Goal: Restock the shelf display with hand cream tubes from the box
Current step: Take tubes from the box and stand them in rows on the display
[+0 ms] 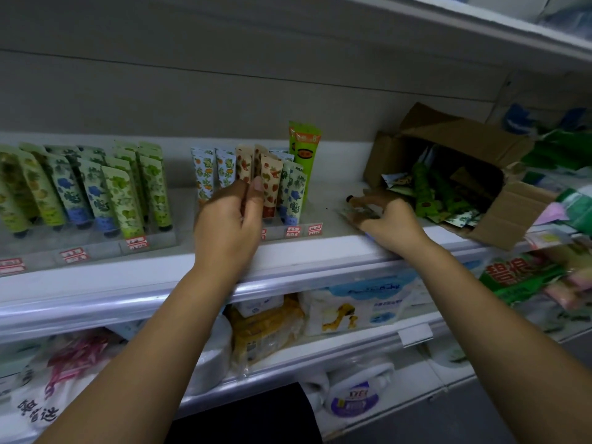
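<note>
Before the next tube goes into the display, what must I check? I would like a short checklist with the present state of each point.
1. Right grip holds a tube lying on the shelf: ok.
2. That tube's pattern is known: cannot tell, blurred.
3. Left grip steadies the red-patterned tube: ok, it pinches it.
4. Display tubes stand upright: ok.
5. Free slot in the row: cannot tell, the left grip hides it.
6. Box is open with stock inside: ok.
</note>
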`<state>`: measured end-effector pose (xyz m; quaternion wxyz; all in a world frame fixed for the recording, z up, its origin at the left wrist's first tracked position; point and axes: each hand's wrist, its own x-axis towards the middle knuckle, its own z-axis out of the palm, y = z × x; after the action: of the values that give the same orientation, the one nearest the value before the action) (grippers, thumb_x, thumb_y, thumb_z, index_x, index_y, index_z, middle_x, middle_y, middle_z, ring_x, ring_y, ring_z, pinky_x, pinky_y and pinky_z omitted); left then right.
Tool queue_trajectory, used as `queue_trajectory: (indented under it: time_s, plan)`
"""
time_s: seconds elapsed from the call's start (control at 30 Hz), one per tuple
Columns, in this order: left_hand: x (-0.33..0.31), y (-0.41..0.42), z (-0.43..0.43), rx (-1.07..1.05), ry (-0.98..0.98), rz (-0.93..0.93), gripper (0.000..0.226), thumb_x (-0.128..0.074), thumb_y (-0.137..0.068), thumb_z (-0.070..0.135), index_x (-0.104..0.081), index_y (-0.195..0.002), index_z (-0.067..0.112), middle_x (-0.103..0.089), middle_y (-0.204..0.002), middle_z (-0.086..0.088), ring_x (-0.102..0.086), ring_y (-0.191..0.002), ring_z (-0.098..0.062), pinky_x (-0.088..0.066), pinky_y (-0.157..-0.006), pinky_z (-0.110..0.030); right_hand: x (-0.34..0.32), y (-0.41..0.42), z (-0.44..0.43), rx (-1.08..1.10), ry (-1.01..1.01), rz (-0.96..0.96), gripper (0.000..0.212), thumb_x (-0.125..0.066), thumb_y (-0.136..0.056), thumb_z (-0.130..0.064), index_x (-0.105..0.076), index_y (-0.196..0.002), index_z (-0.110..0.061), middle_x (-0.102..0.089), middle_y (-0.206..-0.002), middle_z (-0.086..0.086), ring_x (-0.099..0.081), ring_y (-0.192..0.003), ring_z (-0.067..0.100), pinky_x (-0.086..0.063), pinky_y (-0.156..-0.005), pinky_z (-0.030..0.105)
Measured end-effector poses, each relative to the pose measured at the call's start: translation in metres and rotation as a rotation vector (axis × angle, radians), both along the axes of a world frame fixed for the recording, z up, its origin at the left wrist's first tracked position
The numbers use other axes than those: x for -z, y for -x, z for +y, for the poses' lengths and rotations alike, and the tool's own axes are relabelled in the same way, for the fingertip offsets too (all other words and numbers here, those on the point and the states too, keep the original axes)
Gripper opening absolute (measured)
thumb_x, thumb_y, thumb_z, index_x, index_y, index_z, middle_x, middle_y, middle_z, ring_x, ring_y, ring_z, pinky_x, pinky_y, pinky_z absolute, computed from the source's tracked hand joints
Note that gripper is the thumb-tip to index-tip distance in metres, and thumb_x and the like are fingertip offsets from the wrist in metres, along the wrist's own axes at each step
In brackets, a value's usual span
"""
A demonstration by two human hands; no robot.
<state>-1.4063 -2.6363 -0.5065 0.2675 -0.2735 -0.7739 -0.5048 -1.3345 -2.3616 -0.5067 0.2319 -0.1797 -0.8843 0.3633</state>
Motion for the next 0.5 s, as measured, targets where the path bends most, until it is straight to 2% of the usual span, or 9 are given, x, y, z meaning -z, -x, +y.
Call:
queue_trajectory:
  time_s: [0.07, 0.1, 0.13, 0.2, 0.23, 0.3, 0.37, 0.43, 0.5]
  plan:
    - [0.001, 0.001, -0.001, 0.006, -0.017, -0.005, 0.031, -0.039, -0.105, 0.047, -0.053, -0.085, 0.028, -0.055, -0.073, 0.002, -0.052, -0.068, -0.023, -0.029, -0.055, -0.027, -0.007, 0.000, 0.000, 0.044, 0.052, -0.019, 0.053, -0.080, -0.084, -0.014, -0.057, -0.131, -0.009, -0.056, -0.121, -0.006, -0.053, -0.115, 0.006, -0.038, -0.076, -0.005]
    - [0.002, 0.002, -0.001, 0.011, -0.028, -0.010, 0.034, -0.039, -0.105, 0.047, -0.057, -0.086, 0.025, -0.056, -0.075, 0.002, -0.053, -0.069, -0.023, -0.030, -0.056, -0.027, -0.008, 0.003, -0.001, 0.059, 0.086, -0.074, 0.058, -0.079, -0.085, -0.013, -0.050, -0.136, -0.006, -0.055, -0.120, -0.003, -0.050, -0.109, 0.007, -0.035, -0.065, -0.006]
    - [0.003, 0.002, -0.001, 0.009, -0.034, -0.012, 0.039, -0.039, -0.105, 0.047, -0.062, -0.088, 0.020, -0.057, -0.076, 0.001, -0.053, -0.069, -0.023, -0.030, -0.057, -0.028, -0.010, 0.005, -0.003, 0.082, 0.079, -0.131, 0.061, -0.079, -0.086, -0.018, -0.048, -0.136, -0.004, -0.056, -0.120, 0.000, -0.051, -0.106, 0.010, -0.037, -0.064, -0.002]
    - [0.002, 0.002, -0.002, -0.002, -0.030, -0.018, 0.042, -0.039, -0.105, 0.047, -0.063, -0.090, 0.017, -0.057, -0.075, 0.001, -0.054, -0.070, -0.025, -0.030, -0.060, -0.029, -0.013, 0.009, -0.005, 0.143, -0.134, -0.264, 0.061, -0.078, -0.084, -0.040, -0.056, -0.128, -0.006, -0.061, -0.117, 0.005, -0.055, -0.102, 0.020, -0.039, -0.075, 0.016]
    - [0.002, 0.002, -0.002, -0.007, -0.024, -0.025, 0.040, -0.039, -0.105, 0.046, -0.061, -0.087, 0.019, -0.055, -0.074, 0.000, -0.053, -0.069, -0.026, -0.029, -0.061, -0.030, -0.015, 0.010, -0.005, 0.158, -0.230, -0.327, 0.057, -0.075, -0.083, -0.050, -0.061, -0.119, -0.009, -0.062, -0.109, 0.005, -0.054, -0.097, 0.023, -0.036, -0.075, 0.022]
    - [0.002, 0.003, -0.002, -0.006, -0.027, -0.044, 0.038, -0.038, -0.105, 0.046, -0.058, -0.085, 0.021, -0.056, -0.074, -0.002, -0.055, -0.071, -0.029, -0.030, -0.062, -0.030, -0.018, 0.010, -0.006, 0.166, -0.267, -0.420, 0.044, -0.070, -0.086, -0.054, -0.063, -0.103, -0.014, -0.057, -0.093, 0.003, -0.049, -0.087, 0.020, -0.033, -0.072, 0.025]
    - [0.003, 0.005, -0.003, 0.006, -0.042, -0.054, 0.043, -0.037, -0.105, 0.048, -0.063, -0.089, 0.018, -0.063, -0.079, -0.006, -0.059, -0.076, -0.033, -0.034, -0.064, -0.030, -0.019, 0.013, -0.005, 0.178, -0.282, -0.430, 0.041, -0.069, -0.086, -0.056, -0.060, -0.096, -0.017, -0.058, -0.094, 0.006, -0.049, -0.084, 0.020, -0.036, -0.072, 0.026]
    - [0.002, 0.005, -0.003, 0.020, -0.054, -0.063, 0.041, -0.036, -0.105, 0.048, -0.062, -0.088, 0.021, -0.066, -0.081, -0.007, -0.061, -0.078, -0.034, -0.035, -0.065, -0.030, -0.021, 0.013, -0.006, 0.181, -0.263, -0.425, 0.058, -0.067, -0.083, -0.063, -0.062, -0.107, -0.010, -0.063, -0.108, 0.009, -0.056, -0.095, 0.025, -0.045, -0.081, 0.030]
    - [0.001, 0.004, -0.003, 0.026, -0.060, -0.073, 0.037, -0.036, -0.105, 0.048, -0.056, -0.084, 0.026, -0.062, -0.077, -0.004, -0.061, -0.077, -0.034, -0.035, -0.064, -0.030, -0.012, 0.018, 0.007, 0.191, -0.199, -0.370, 0.083, -0.067, -0.078, -0.068, -0.056, -0.132, -0.007, -0.061, -0.132, 0.014, -0.058, -0.117, 0.031, -0.048, -0.101, 0.039]
